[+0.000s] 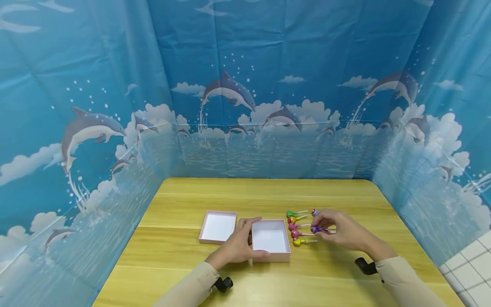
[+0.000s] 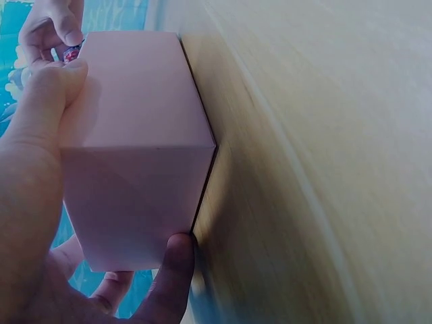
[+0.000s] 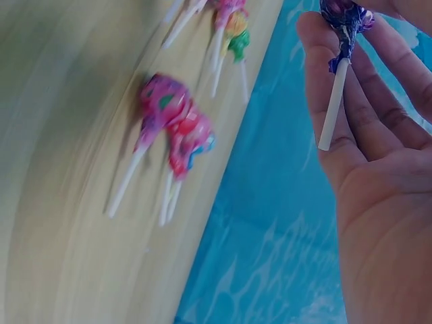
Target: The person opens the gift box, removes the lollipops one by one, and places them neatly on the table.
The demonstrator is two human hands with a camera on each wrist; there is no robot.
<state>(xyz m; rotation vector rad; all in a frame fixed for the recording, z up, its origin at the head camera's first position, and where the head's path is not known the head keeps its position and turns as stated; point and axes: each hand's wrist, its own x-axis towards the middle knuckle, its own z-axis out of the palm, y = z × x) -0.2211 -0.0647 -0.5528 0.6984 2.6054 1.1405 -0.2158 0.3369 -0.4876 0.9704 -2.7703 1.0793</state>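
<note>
My left hand (image 1: 242,244) holds a pink box (image 1: 271,257) by its left side, thumb on the near wall and fingers reaching round to the far corner. The box stands open side up on the table, its white inside bare. In the left wrist view the same box (image 2: 138,101) lies between thumb and fingers. To the right of it, my right hand (image 1: 344,231) pinches a purple-wrapped lollipop (image 3: 343,27) by its head, above the table. The white stick (image 3: 334,108) points toward the palm in the right wrist view.
Several lollipops lie in a column right of the box, from a green one (image 1: 291,213) down to a yellow one (image 1: 298,242). Others, including a pink one (image 3: 162,101), lie near my right hand. A shallow pink lid (image 1: 218,226) rests left of the box. Dolphin-print curtains (image 1: 284,149) surround the wooden table (image 1: 172,238).
</note>
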